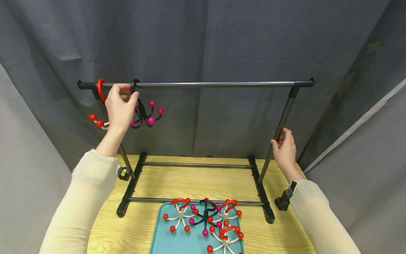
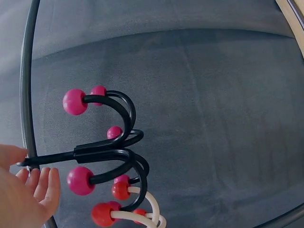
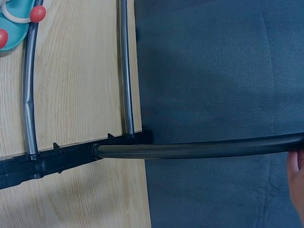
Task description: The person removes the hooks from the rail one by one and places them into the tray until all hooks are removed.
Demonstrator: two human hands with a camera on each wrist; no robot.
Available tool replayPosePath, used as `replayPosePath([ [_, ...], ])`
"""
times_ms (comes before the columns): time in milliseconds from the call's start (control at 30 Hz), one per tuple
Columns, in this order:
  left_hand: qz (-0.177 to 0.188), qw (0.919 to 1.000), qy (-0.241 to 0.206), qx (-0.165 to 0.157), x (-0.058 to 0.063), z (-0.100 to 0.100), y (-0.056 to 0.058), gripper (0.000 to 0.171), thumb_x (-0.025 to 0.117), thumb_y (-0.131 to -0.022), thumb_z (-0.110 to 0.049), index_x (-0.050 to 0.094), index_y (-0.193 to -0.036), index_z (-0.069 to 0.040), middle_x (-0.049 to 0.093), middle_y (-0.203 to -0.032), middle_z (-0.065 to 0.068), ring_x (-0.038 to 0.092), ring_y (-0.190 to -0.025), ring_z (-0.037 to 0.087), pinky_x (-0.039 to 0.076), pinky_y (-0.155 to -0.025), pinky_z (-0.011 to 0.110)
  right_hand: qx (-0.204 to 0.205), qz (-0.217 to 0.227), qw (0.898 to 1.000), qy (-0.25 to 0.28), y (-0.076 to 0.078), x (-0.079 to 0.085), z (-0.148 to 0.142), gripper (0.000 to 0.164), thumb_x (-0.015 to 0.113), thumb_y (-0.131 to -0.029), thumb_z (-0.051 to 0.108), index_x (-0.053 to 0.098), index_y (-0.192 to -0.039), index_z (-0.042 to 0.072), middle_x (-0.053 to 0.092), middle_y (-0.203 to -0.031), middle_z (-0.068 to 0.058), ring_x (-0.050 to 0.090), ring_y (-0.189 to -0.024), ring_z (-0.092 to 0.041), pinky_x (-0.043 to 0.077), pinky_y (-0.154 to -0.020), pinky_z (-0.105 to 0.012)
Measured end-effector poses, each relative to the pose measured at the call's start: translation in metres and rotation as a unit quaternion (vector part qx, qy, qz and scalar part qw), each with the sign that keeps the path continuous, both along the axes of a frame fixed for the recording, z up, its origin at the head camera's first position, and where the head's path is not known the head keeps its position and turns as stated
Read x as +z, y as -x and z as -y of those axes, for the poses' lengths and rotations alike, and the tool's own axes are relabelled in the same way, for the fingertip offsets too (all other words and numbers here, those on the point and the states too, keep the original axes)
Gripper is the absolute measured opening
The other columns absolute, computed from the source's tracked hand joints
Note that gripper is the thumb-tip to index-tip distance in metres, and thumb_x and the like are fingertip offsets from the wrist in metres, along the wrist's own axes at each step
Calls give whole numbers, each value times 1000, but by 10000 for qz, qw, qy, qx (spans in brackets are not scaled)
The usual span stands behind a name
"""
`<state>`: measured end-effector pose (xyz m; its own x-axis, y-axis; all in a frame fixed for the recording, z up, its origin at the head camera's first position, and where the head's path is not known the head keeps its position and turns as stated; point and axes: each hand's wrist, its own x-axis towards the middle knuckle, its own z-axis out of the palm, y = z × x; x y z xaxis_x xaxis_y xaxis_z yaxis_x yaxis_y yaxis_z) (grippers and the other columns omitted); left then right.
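I am finding no readable text, number, brand or sign anywhere; only a small yellow patch [image 1: 123, 172] is showing on the dark wrist device [image 1: 128, 175] at the left, and any print there is staying too small to read.

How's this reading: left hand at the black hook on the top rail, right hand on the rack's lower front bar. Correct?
Wrong for the right hand: the head view shows it holding the right upright. The left hand is at the black hook on the top rail, as you said.
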<state>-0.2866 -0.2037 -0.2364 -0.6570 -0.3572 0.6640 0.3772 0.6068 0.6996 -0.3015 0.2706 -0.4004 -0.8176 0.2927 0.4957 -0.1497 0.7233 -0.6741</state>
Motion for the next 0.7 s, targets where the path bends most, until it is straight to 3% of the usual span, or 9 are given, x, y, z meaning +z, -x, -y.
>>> replayPosePath([
  [233, 70, 9998, -142, 142, 5, -3, 2, 22, 60, -84, -11, 61, -105, -4, 66, -97, 11, 58, -79, 10, 43, -74, 14, 0, -6, 10000, 26, 0, 1, 2, 52, 56, -89, 12, 30, -134, 9, 47, -107, -22, 55, -96, -37, 44, -83, -48],
  [367, 36, 9995, -279, 128, 5, -2, 1, 21, 61, -85, -11, 61, -105, -5, 66, -97, 10, 60, -77, 7, 48, -69, 12, -16, -56, 10000, 5, 1, 0, 2, 52, 57, -88, 11, 31, -133, 8, 48, -106, -22, 55, -95, -37, 45, -82, -48],
  [500, -131, 9990, -427, -25, 10, -4, -4, 21, 62, -85, -12, 61, -104, -5, 65, -96, 9, 58, -75, 1, 49, -65, 12, -18, -72, 10000, 5, 1, -1, 3, 52, 57, -88, 11, 31, -133, 8, 48, -105, -22, 56, -94, -36, 45, -81, -47],
  [700, -473, 9954, -727, -417, 20, -8, -13, 21, 64, -83, -10, 61, -103, -5, 63, -93, 7, 60, -76, 3, 50, -67, 13, 14, -16, 9999, 100, 0, 1, 3, 53, 58, -88, 11, 31, -134, 8, 48, -107, -22, 56, -93, -36, 46, -82, -46],
])
